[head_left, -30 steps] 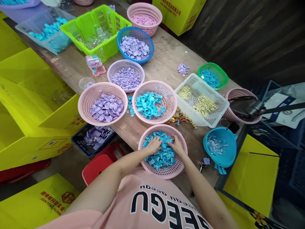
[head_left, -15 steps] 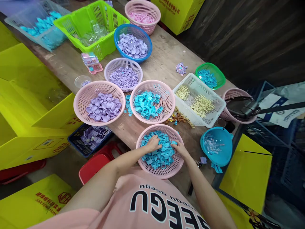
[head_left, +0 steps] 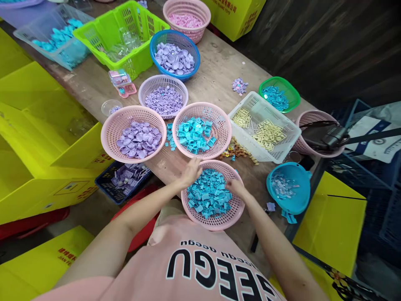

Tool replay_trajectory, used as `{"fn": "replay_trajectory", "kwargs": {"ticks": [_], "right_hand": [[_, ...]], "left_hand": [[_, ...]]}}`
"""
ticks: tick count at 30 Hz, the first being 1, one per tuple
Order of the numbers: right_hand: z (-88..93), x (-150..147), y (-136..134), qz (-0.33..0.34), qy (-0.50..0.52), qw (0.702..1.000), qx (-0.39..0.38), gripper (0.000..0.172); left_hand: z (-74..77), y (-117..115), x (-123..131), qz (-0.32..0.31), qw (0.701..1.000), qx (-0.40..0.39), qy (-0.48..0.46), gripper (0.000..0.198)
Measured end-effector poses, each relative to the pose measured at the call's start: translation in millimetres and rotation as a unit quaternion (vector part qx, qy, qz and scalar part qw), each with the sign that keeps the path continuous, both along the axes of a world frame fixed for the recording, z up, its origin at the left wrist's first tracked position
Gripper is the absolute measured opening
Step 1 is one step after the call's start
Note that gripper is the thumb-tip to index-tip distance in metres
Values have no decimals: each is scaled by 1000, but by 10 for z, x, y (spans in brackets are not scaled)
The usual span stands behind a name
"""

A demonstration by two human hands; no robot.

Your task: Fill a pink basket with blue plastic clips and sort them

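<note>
A pink basket [head_left: 233, 217] close to my body holds a heap of small blue plastic pieces [head_left: 209, 194]. My left hand [head_left: 191, 171] is over its upper left rim, close to the gap below a second pink basket [head_left: 224, 121]. Its fingers are drawn together, and whatever they hold is too small to make out. Over the right side of the near basket, my right hand [head_left: 237, 188] has its fingers curled down by the blue pieces; any piece in them is hidden. More blue pieces [head_left: 194, 134], lighter in look, lie in the second basket.
Left of these stands a pink basket of purple pieces [head_left: 139, 140]. A white crate [head_left: 282, 152] with yellowish pieces and a blue strainer bowl [head_left: 299, 200] with clear parts are to the right. Beyond are a lilac basket [head_left: 142, 90], a blue basket [head_left: 196, 69] and a green crate [head_left: 125, 62].
My left hand has moved up and left, out of the blue heap to the basket's rim. My right hand stays at the right side, its fingers more curled. The view has shifted slightly.
</note>
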State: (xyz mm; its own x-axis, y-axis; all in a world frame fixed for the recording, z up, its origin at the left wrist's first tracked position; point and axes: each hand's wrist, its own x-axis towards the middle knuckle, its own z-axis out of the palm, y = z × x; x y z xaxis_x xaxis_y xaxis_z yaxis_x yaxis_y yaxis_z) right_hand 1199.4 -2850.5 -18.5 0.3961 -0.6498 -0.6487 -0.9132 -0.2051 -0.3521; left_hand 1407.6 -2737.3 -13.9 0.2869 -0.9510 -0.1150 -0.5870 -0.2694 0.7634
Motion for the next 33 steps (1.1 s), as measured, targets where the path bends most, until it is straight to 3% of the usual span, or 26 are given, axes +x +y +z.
{"fn": "replay_trajectory", "kwargs": {"ticks": [3, 5, 7, 9, 11, 15, 17, 21, 23, 25, 27, 30, 32, 33], "right_hand": [[-241, -210, 344, 9, 33, 999, -8, 17], [-310, -259, 429, -10, 17, 1000, -5, 15], [-319, -261, 366, -94, -62, 993, 36, 12], [-296, -260, 218, -205, -168, 961, 84, 20], [-270, -284, 86, -245, -217, 941, 83, 32], [-284, -343, 164, -102, -138, 985, -9, 25], [-325, -309, 377, -11, -109, 993, -46, 21], [-407, -105, 825, 167, -103, 977, -79, 31], [-432, -14, 930, 227, -62, 969, -81, 36], [-448, 14, 929, 241, -37, 966, -89, 35], [-454, -27, 851, 198, -53, 974, -95, 31], [-421, -147, 682, 56, -116, 990, -58, 31], [-361, -207, 593, -38, -178, 983, -7, 37], [-321, -221, 564, -78, -208, 975, 23, 40]], "left_hand": [[-183, 407, -342, -176, 971, 163, -20, 38], [-282, 549, -518, -224, 946, 230, -41, 33], [-347, 543, -576, -207, 946, 249, -15, 26], [-381, 421, -520, -153, 956, 247, 26, 25], [-392, 262, -409, -95, 965, 239, 48, 30], [-384, 153, -282, -41, 979, 198, 38, 45], [-383, 241, -323, -72, 975, 209, 32, 46], [-403, 447, -519, -205, 941, 268, -1, 52], [-425, 471, -592, -196, 946, 257, 8, 47], [-451, 439, -608, -148, 958, 240, 49, 42], [-477, 383, -567, -104, 962, 235, 90, 34], [-507, 319, -456, -76, 955, 240, 154, 19], [-518, 305, -396, -48, 927, 248, 278, 14], [-520, 305, -377, -26, 897, 253, 362, 15]]}}
